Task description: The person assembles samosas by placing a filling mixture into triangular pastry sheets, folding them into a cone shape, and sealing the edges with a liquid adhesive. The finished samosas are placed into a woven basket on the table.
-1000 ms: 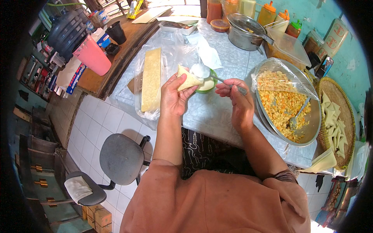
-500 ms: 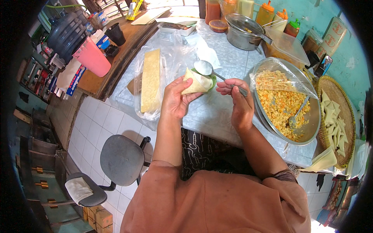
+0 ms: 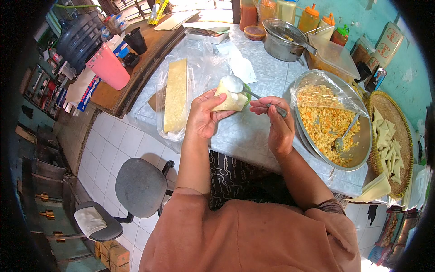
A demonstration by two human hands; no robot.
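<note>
My left hand (image 3: 205,115) grips a folded pale pastry wrapper (image 3: 229,104) over the table, thumb on its near face. Held in my right hand (image 3: 277,127) is a metal spoon (image 3: 253,95), its bowl coated in white paste and lying over the wrapper's upper edge. A green dish (image 3: 247,89) shows behind the wrapper, mostly hidden. To the left, a long stack of pastry sheets (image 3: 176,97) rests on clear plastic. Right of my right hand is a steel bowl (image 3: 364,154) of crumbly yellow-orange filling (image 3: 319,122) with another spoon (image 3: 349,131) in it.
Folded pastry triangles (image 3: 387,140) lie on a woven tray (image 3: 407,156) at the far right. A lidded pot (image 3: 281,47), a plastic container (image 3: 335,59) and sauce bottles (image 3: 308,18) line the back. An office chair (image 3: 140,187) and a pink bin (image 3: 108,68) are on the left.
The spoon's bowl has shifted slightly left, over the wrapper's upper edge, and its white paste now shows more. The right hand has moved slightly left with it; the left hand keeps its grip.
</note>
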